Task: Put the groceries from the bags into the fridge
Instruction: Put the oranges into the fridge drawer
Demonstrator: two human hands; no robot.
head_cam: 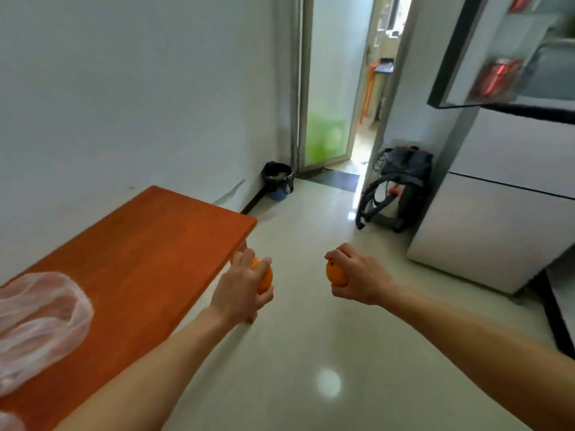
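Held one orange [265,276] in the left hand [241,287], clasped between curled fingers and thumb, just off the far corner of the red-brown table [140,253]. Gripped a second orange [336,273] in the right hand [357,275], wrapped from above and half hidden. Held both fruits in mid-air above the pale, glossy floor [295,353], apart from each other. Seen at the table's near end: a thin, translucent plastic bag [40,318], crumpled. Faced a white fridge [510,194] on the right, upper door [485,35] swung open, red cans [494,79] blurred in its shelves. Pictured farther back: a dark backpack [395,188] slumped beside the fridge, a lined bin [278,180] in the corner, and an open doorway [339,88].
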